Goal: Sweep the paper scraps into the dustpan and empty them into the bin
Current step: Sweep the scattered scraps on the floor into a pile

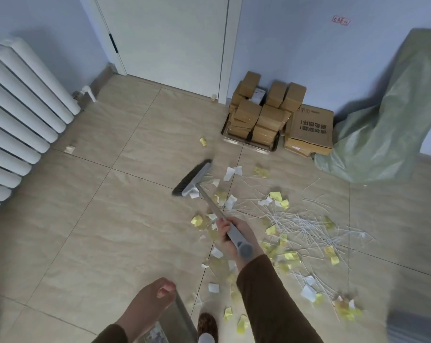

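Note:
My right hand (230, 235) grips the grey handle of a broom (210, 201). Its dark-bristled head (193, 179) rests on the tiled floor ahead of me, blurred by motion. Yellow and white paper scraps (279, 201) and thin white strips (298, 224) lie scattered across the tiles to the right of the broom and down toward my feet. One yellow scrap (203, 141) lies apart, farther ahead. My left hand (150, 303) holds the upright handle of a grey dustpan (175, 320) at the bottom of the view, its pan partly hidden. No bin is clearly visible.
A white radiator (21, 115) lines the left wall. A closed white door (165, 38) stands ahead. Stacked cardboard boxes (266, 115) on a tray and a larger box (308, 131) sit by the far wall. A green sack (388, 120) leans at right. My slipper (207, 325) shows below.

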